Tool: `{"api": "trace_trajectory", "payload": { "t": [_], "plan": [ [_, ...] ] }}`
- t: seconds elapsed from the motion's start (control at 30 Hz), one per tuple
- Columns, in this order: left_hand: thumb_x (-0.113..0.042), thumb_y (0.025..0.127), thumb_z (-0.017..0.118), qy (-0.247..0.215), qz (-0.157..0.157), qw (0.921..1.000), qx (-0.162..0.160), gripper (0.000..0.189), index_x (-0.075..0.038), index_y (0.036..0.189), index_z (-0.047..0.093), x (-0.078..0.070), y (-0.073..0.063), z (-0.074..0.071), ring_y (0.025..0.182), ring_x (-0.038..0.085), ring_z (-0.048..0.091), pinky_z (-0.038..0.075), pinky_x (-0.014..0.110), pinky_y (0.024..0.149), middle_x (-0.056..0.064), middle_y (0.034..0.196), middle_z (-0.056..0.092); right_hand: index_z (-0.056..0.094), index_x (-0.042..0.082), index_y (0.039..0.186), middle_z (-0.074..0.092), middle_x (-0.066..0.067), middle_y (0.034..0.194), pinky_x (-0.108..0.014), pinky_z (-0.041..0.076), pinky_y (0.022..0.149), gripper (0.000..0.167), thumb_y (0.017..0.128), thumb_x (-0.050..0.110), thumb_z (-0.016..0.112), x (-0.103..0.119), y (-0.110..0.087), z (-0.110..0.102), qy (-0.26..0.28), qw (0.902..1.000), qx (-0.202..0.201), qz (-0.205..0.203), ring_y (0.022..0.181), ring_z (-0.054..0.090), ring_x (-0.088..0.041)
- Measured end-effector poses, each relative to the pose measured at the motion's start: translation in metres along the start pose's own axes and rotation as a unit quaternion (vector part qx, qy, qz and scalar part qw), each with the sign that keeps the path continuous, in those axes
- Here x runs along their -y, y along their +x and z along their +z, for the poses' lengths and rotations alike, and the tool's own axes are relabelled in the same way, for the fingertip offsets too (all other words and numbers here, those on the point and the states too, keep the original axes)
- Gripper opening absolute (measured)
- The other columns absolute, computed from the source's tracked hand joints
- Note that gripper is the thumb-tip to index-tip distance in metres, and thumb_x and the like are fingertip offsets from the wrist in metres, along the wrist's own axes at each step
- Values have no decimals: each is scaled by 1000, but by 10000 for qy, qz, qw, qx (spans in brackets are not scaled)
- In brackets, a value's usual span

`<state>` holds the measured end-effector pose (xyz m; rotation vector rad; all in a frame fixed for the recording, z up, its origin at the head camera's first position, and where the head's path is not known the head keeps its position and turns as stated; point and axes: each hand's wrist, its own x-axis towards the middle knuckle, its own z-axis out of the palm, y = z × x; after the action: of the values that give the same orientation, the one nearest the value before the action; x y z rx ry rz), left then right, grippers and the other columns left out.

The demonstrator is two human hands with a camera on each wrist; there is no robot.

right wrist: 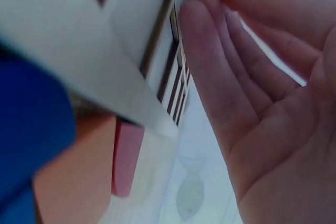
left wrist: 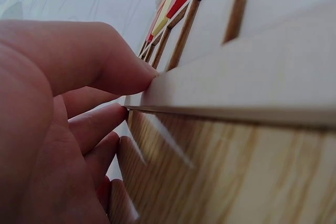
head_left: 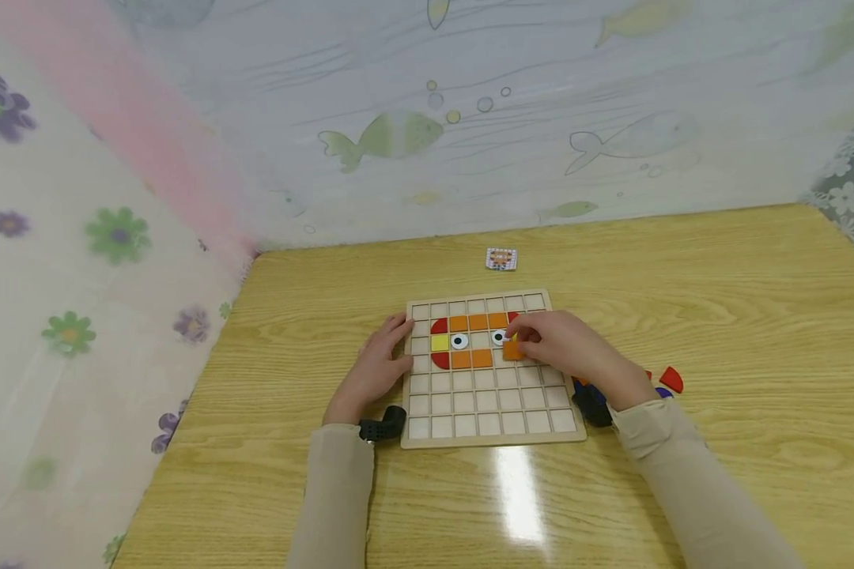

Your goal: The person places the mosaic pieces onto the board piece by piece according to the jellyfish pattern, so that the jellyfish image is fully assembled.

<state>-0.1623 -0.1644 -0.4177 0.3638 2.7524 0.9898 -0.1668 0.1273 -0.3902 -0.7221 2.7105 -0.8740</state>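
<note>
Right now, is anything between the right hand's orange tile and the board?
Nothing visible: the right hand pinches the orange tile over the board, though hand and tile hide what lies directly beneath.

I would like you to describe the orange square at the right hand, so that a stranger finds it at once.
On the wooden table lies a pale grid board. Over its right side reaches the right hand, pinching one orange square. The orange tiles nearby lie in the grid with no hand on them; this one is held.
</note>
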Motion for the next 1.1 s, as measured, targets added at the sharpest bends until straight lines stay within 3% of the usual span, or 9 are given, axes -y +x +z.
{"api": "trace_trajectory", "payload": {
  "t": [0.2, 0.67, 0.8, 1.1],
  "plan": [
    [-13, 84, 49, -7, -61, 10000, 9, 60, -16, 141, 30, 0, 1, 0, 135, 14, 4, 2, 43, 107, -3, 147, 17, 66, 15, 92, 61, 9, 80, -30, 45, 70, 10, 85, 17, 60, 7, 2, 4, -41, 9999, -138, 39, 74, 54, -8],
    [-13, 83, 48, 6, -84, 10000, 21, 61, -16, 141, 29, 1, 0, -1, 135, 16, 5, 3, 44, 107, -3, 147, 17, 67, 15, 91, 57, 7, 78, -29, 43, 66, 11, 82, 12, 63, 11, 6, 8, -235, 9997, -67, 102, 71, 50, -11],
    [-12, 83, 48, 22, -29, 10000, 7, 61, -15, 141, 30, 1, -1, -2, 135, 18, 6, 4, 47, 106, -2, 147, 17, 66, 15, 95, 57, 6, 79, -29, 42, 65, 12, 84, 15, 60, 7, 3, 3, -138, 9999, -75, 58, 70, 50, -11],
    [-13, 84, 48, 109, 23, 9999, 48, 59, -15, 141, 30, 2, 2, 1, 135, 15, 6, 4, 43, 107, -3, 147, 18, 66, 14, 98, 61, 2, 88, -32, 44, 71, 16, 88, 21, 55, -7, -10, -20, -27, 9992, 21, 398, 77, 53, -15]
  ]
}}
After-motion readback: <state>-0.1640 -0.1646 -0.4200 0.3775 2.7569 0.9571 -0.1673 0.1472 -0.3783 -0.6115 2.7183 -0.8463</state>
